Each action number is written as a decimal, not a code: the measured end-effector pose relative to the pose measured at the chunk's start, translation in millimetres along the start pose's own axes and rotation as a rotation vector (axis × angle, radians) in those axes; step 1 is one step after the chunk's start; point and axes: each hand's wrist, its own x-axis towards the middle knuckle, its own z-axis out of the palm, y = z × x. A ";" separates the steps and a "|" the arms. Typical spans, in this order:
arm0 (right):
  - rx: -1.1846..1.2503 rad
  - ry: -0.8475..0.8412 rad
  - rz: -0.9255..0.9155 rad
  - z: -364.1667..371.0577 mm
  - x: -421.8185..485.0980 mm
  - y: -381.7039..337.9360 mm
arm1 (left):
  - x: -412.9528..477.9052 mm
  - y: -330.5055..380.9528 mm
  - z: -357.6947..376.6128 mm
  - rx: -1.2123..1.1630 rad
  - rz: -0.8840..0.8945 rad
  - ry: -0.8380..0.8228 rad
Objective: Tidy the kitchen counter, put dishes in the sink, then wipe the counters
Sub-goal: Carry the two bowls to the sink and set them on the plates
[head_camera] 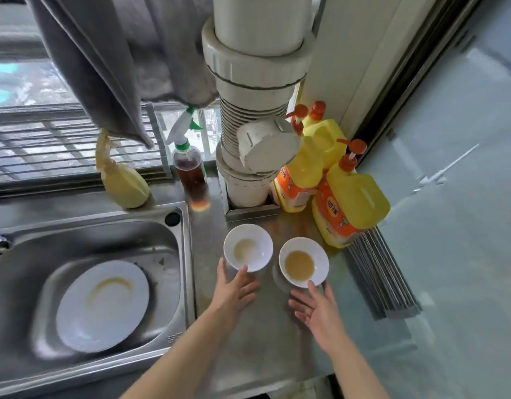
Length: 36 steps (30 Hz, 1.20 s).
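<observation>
Stainless steel sink, left half of frame: holds one large round white plate lying flat, with a brownish smear on its face. Steel surface, centre, running right of the sink. A thick white plastic drain pipe stands at its far edge, upper centre. Three yellow pump-top detergent jugs are grouped right of the pipe, in the corner. A clear spray bottle of dark liquid with a green-and-white trigger stands left of the pipe.

Two small white round bowls sit side by side on the surface, centre frame, apart from each other. The left bowl has a pale residue; the right bowl has tan liquid.

Left hand: fingers straight, tips touching the left bowl's near rim, gripping nothing. Right hand: fingers spread, one tip at the right bowl's near rim, gripping nothing.
</observation>
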 end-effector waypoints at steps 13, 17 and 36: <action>0.031 -0.031 -0.001 4.2 14.4 -0.6 | 7.0 7.0 -24.5 -0.111 0.076 0.014; -0.091 -0.071 -0.027 17.7 10.5 0.6 | -5.6 12.9 -57.3 -0.093 0.143 0.033; -0.407 -0.372 0.139 238.9 -19.4 132.2 | -47.8 61.7 -358.4 -0.131 0.115 0.396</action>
